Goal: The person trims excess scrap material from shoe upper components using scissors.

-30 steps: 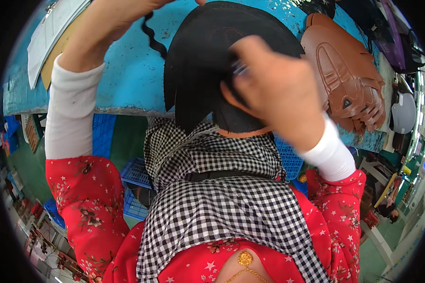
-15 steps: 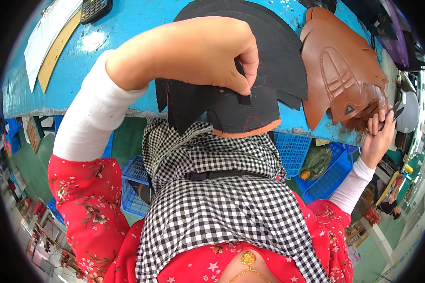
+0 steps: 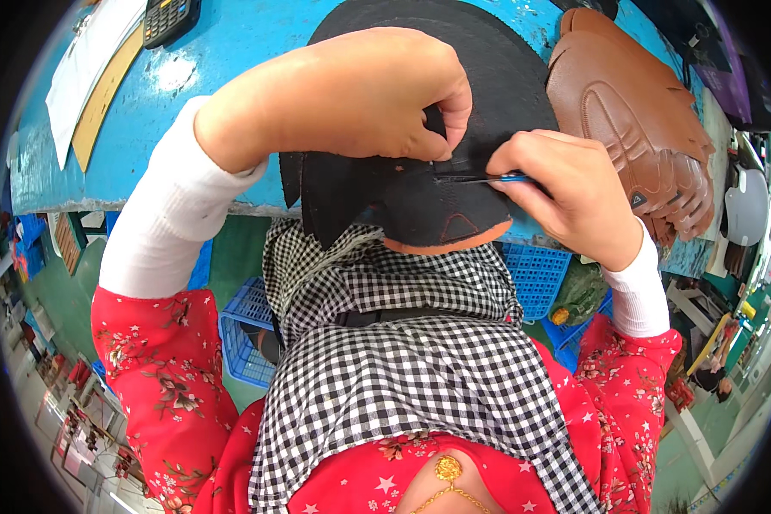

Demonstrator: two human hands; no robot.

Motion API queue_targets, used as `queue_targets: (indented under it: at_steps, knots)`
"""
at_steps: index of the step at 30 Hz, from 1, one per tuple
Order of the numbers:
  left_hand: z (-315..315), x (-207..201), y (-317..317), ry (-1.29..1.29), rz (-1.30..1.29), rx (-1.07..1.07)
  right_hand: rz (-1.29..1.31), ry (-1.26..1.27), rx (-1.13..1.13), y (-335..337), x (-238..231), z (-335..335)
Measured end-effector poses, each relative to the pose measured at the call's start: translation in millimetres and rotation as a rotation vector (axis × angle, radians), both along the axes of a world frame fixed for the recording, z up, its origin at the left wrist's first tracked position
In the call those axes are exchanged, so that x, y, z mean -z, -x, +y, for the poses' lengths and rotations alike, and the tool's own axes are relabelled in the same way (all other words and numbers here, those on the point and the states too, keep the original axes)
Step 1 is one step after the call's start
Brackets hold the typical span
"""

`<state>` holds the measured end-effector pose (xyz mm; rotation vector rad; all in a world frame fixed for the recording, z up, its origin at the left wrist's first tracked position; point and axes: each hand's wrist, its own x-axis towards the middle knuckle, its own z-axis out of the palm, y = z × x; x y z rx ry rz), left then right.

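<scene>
A stack of dark black leather-like pieces (image 3: 420, 201) lies at the table's front edge, its lowest tongue edged in tan. Above it my left hand (image 3: 385, 94) is bent over, thumb and fingers pinched together on a small black strip (image 3: 436, 120) against the top piece. From the right, my right hand (image 3: 565, 184) grips a slim pointed metal tool with a blue part (image 3: 511, 177). Its tip touches or nearly touches the black piece just below my left fingertips. The fingers hide most of the tool, so I cannot tell its exact kind.
Brown stitched leather pieces (image 3: 617, 128) lie stacked on the blue table (image 3: 231, 77) to the right. A calculator (image 3: 170, 19) and a yellow strip (image 3: 103, 103) are at the far left. Blue plastic baskets (image 3: 533, 278) stand below the table edge.
My right hand has come in from beside the brown pieces to the black stack, bringing the pointed tool to my left fingertips. My left hand keeps its pinch in nearly the same place.
</scene>
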<state>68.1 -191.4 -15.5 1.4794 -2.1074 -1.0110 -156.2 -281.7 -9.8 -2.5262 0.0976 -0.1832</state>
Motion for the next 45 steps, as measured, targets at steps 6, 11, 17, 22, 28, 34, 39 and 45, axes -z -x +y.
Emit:
queue_targets:
  at_steps: [6,11,17,22,28,34,39,45]
  knots:
    - [5,-4,-4,0.277,-0.250,-0.079,0.075,0.186,-0.095,-4,-3,-4]
    - [7,-8,-14,0.193,-0.187,-0.094,-0.016,0.151,-0.045,-12,5,-8]
    - [7,-5,-16,0.121,-0.180,-0.098,0.052,0.238,0.085,-20,-5,-2]
    - [7,5,-18,0.179,-0.164,-0.078,0.101,0.259,0.133,-22,-2,-6]
    - [11,7,-20,0.216,-0.123,-0.079,0.156,0.225,0.132,-26,-8,-13]
    - [9,7,-19,0.113,-0.043,-0.093,0.069,0.199,0.061,-33,-1,-12]
    - [7,10,-22,0.138,0.012,-0.109,0.158,0.202,0.092,-33,-3,-15]
    - [0,24,-23,0.014,0.221,-0.127,0.010,0.346,0.066,-15,-12,17]
